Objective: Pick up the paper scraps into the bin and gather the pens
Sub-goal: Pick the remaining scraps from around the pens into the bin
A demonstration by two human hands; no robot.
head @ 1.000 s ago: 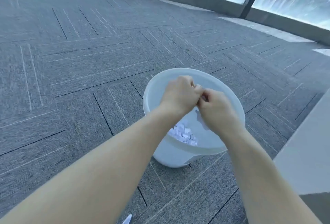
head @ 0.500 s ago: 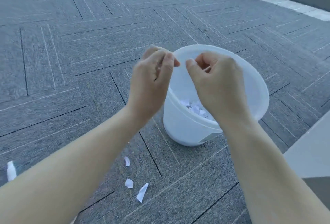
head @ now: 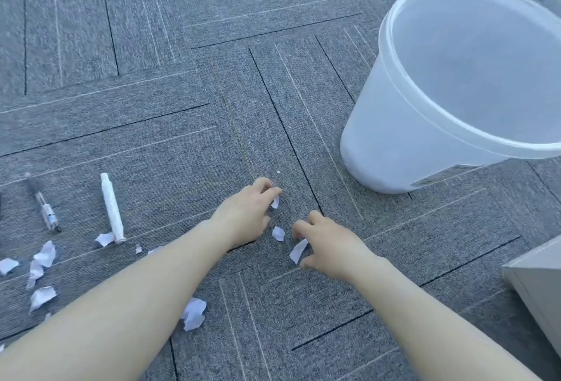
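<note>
Pinching these scraps is all fingertip work: they're feather-light, limp, flat on the carpet [head: 182, 113], so I'd nip a lifted edge. My left hand [head: 246, 217] nips one scrap [head: 275, 202]; my right hand [head: 328, 247] curls round a longer strip [head: 298, 250]; a third [head: 278, 233] lies between. More litter the left by two pens [head: 111, 207]; the bin [head: 455, 101] stands well right

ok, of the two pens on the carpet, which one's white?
The white pen, the one nearer the left hand. The clear-barrelled pen lies further left and has a dark tip.
</note>
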